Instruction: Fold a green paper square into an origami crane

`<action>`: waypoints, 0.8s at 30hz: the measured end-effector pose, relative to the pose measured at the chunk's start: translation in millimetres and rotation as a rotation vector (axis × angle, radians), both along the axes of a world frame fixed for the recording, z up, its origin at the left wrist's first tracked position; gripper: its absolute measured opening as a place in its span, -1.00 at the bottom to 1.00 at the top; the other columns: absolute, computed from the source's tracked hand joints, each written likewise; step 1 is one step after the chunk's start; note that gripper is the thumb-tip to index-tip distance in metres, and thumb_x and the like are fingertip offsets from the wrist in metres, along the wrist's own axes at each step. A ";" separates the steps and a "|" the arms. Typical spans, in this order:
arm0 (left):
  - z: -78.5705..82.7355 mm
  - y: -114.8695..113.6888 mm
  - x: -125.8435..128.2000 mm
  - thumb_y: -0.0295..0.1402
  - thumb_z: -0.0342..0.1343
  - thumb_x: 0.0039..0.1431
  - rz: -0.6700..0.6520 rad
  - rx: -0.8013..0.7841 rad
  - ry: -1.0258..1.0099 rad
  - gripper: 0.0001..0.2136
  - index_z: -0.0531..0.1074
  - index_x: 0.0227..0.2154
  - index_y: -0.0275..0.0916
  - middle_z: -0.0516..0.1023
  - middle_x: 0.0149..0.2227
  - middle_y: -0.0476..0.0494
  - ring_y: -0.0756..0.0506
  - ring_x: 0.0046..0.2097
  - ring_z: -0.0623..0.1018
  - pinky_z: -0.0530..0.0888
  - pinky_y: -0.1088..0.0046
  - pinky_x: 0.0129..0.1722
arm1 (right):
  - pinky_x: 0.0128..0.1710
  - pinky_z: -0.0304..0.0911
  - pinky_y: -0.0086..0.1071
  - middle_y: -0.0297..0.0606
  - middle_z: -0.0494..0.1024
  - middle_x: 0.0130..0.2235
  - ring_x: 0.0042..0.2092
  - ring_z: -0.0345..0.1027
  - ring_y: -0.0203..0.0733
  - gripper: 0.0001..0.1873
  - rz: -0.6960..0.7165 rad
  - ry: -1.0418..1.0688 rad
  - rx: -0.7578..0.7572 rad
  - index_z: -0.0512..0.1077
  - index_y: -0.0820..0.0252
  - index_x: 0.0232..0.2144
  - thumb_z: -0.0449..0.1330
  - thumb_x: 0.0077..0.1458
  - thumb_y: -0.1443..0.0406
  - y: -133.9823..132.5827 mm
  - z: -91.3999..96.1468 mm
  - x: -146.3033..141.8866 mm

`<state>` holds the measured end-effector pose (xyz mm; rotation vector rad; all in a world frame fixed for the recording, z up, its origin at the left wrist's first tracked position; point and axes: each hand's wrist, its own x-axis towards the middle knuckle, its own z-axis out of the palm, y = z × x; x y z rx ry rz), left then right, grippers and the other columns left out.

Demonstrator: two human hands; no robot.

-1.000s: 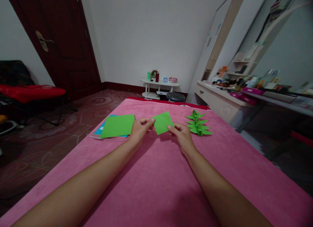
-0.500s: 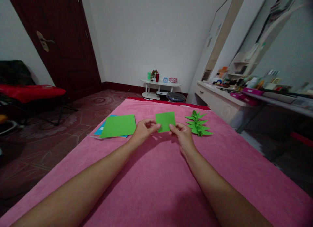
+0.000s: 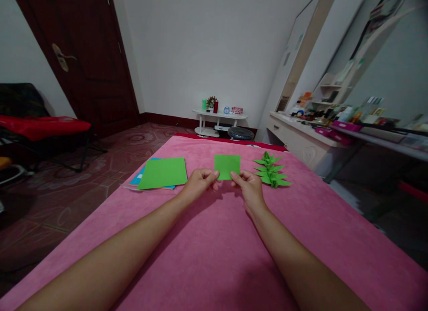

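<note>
A small square of green paper (image 3: 227, 165) is held up between my two hands, just above the pink cloth. My left hand (image 3: 201, 182) pinches its lower left corner between thumb and fingers. At the lower right corner, my right hand (image 3: 248, 186) grips it the same way. Left of my left hand lies a stack of paper with a large green sheet (image 3: 163, 172) on top and blue paper (image 3: 136, 180) showing beneath. Several folded green paper shapes with pointed tips (image 3: 272, 170) stand in a row beyond my right hand.
Pink cloth (image 3: 214, 257) covers the surface under my arms. A white side table (image 3: 220, 114) with small items stands by the far wall. On the right is a cluttered dressing table (image 3: 307, 139); a red chair (image 3: 43, 128) is at left.
The green paper square has levelled from a slight tilt, its edges now straight. My left hand has dropped slightly and its fingers have moved toward the paper's lower corner.
</note>
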<state>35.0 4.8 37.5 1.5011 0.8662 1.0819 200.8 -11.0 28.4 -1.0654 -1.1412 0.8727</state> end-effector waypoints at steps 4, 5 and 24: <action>-0.3 -1.4 0.5 0.04 0.08 0.02 -0.097 -0.224 -0.210 -0.58 0.40 -0.37 -0.29 0.56 -0.47 -0.14 0.00 -0.54 0.52 0.37 0.58 -0.58 | -0.59 0.11 -0.48 -0.38 0.41 -0.63 -0.61 0.20 -0.36 -0.69 0.058 0.016 0.029 0.41 0.24 -0.59 0.31 -0.15 0.10 1.3 -1.1 3.2; -0.2 -2.4 0.8 0.03 0.08 0.02 -0.120 -0.259 -0.249 -0.58 0.40 -0.32 -0.28 0.57 -0.43 -0.16 0.00 -0.52 0.53 0.40 0.58 -0.56 | -0.56 0.14 -0.47 -0.38 0.42 -0.62 -0.59 0.23 -0.35 -0.69 0.075 0.030 0.026 0.41 0.24 -0.58 0.31 -0.15 0.10 1.6 -1.5 3.6; 2.9 -8.9 1.3 -0.01 0.07 0.07 -0.190 -0.336 -0.327 -0.58 0.46 -0.23 -0.31 0.59 -0.30 -0.27 0.02 -0.51 0.54 0.43 0.63 -0.61 | -0.51 0.18 -0.45 -0.39 0.42 -0.61 -0.56 0.30 -0.31 -0.70 0.109 0.098 0.010 0.42 0.23 -0.57 0.33 -0.17 0.11 2.3 -1.9 2.9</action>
